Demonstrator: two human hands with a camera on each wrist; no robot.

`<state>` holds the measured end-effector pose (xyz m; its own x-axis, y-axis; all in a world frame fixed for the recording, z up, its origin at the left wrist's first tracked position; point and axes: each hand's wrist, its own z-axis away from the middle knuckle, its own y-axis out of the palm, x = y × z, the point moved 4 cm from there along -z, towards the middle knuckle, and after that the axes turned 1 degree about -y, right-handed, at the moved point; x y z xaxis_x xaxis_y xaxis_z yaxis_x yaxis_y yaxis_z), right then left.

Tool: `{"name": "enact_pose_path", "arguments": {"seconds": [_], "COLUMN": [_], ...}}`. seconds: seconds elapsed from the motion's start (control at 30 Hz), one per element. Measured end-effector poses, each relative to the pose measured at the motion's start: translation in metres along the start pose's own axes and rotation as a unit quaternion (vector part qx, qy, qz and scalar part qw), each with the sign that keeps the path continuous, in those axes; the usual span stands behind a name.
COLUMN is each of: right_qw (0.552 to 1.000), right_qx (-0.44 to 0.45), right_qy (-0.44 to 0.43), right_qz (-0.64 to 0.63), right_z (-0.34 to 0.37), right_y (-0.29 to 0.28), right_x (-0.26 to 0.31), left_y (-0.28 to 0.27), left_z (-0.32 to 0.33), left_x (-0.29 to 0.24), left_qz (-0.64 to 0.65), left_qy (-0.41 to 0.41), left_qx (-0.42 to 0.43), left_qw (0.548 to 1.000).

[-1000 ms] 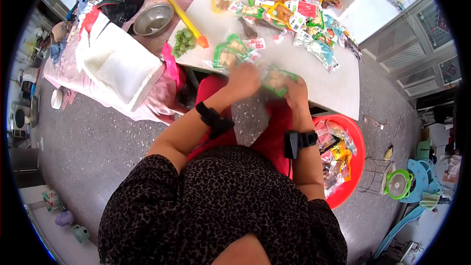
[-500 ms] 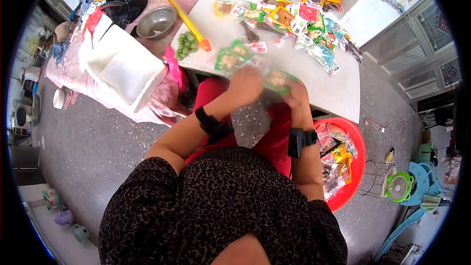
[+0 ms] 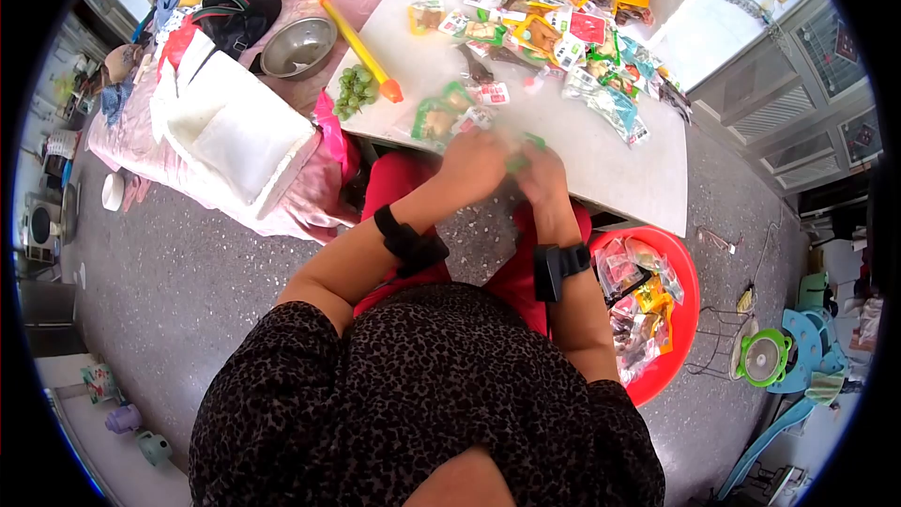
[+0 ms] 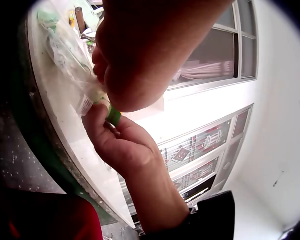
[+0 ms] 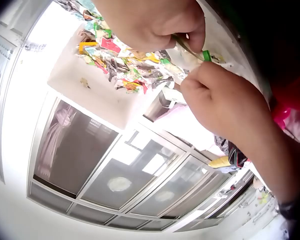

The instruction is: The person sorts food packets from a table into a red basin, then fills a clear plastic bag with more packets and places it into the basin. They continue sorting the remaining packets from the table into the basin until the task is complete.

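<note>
Both hands meet at the table's near edge. The left hand [image 3: 474,167] has curled fingers pinching clear plastic, beside a green-edged food packet [image 3: 434,122] lying on the table. Close on its right, the right hand [image 3: 542,176] grips another green-edged packet [image 3: 524,154], mostly hidden by fingers and blurred. In the left wrist view the right hand [image 4: 127,150] pinches its green edge [image 4: 113,115], with clear plastic [image 4: 65,52] stretching away. The right wrist view shows the left hand [image 5: 222,92] with thumb and finger closed at the green edge [image 5: 206,55].
A packet pile [image 3: 563,23] covers the table's [image 3: 657,169] far part. Grapes [image 3: 356,91], a yellow tube [image 3: 352,38] and a metal bowl [image 3: 298,47] lie left, near a white foam box [image 3: 235,145]. A red basin [image 3: 690,319] of packets stands lower right.
The right hand has moved left, close to the left hand. The packet it holds, earlier spread out between the hands, is now mostly covered by fingers. The left hand has barely shifted.
</note>
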<state>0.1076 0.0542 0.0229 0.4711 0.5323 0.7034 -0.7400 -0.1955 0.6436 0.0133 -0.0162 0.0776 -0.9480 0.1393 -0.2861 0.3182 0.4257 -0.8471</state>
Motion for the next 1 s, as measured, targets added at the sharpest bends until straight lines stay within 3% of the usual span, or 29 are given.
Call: {"name": "enact_pose_path", "arguments": {"seconds": [0.1, 0.13, 0.17, 0.23, 0.3, 0.4, 0.5, 0.6, 0.73, 0.8, 0.83, 0.87, 0.9, 0.97, 1.0], "right_qw": [0.999, 0.978, 0.928, 0.905, 0.967, 0.985, 0.997, 0.991, 0.993, 0.977, 0.982, 0.956, 0.9, 0.978, 0.995], "right_qx": [0.008, 0.059, 0.108, 0.137, 0.097, 0.091, 0.049, 0.05, 0.095, 0.164, 0.128, 0.087, 0.042, 0.04, 0.039], "right_qy": [0.018, -0.059, -0.135, -0.114, 0.08, 0.066, -0.02, -0.05, 0.076, 0.135, 0.038, -0.061, -0.159, -0.098, -0.063], "right_qz": [0.047, 0.192, 0.33, 0.387, 0.222, 0.127, 0.054, 0.114, 0.005, -0.007, 0.136, 0.275, 0.404, 0.18, 0.063], "right_z": [0.008, 0.004, -0.004, -0.001, 0.005, 0.0, 0.006, 0.001, -0.02, -0.016, -0.015, -0.012, -0.004, 0.004, 0.006], "right_y": [0.011, 0.008, 0.0, 0.006, 0.004, -0.007, 0.009, 0.012, -0.021, -0.027, -0.026, -0.02, -0.008, 0.004, 0.006], "right_x": [-0.004, -0.006, -0.016, -0.018, -0.021, -0.029, -0.023, -0.023, -0.033, -0.027, -0.022, -0.019, -0.012, -0.019, -0.022], "left_y": [0.003, 0.003, 0.003, 0.004, 0.006, 0.004, 0.008, 0.01, -0.005, -0.008, -0.008, -0.006, -0.002, -0.001, -0.001], "left_z": [0.001, 0.002, 0.004, 0.007, 0.009, 0.011, 0.011, 0.011, 0.008, 0.005, 0.004, 0.006, 0.008, 0.006, 0.005], "left_x": [0.0, -0.001, -0.002, -0.004, -0.003, -0.005, -0.007, -0.007, -0.009, -0.011, -0.013, -0.014, -0.014, -0.016, -0.017], "left_qz": [0.016, 0.018, 0.023, 0.034, 0.054, 0.073, 0.068, 0.079, 0.103, 0.108, 0.111, 0.113, 0.114, 0.124, 0.132], "left_qy": [-0.013, -0.014, -0.013, -0.011, 0.0, 0.031, 0.088, 0.11, 0.033, 0.069, 0.088, 0.099, 0.112, 0.132, 0.135], "left_qx": [0.025, 0.033, 0.04, 0.053, 0.035, 0.003, -0.021, -0.043, -0.055, -0.051, -0.049, -0.06, -0.072, -0.097, -0.11], "left_qw": [0.999, 0.999, 0.999, 0.998, 0.998, 0.997, 0.994, 0.99, 0.993, 0.99, 0.989, 0.987, 0.984, 0.979, 0.976]}}
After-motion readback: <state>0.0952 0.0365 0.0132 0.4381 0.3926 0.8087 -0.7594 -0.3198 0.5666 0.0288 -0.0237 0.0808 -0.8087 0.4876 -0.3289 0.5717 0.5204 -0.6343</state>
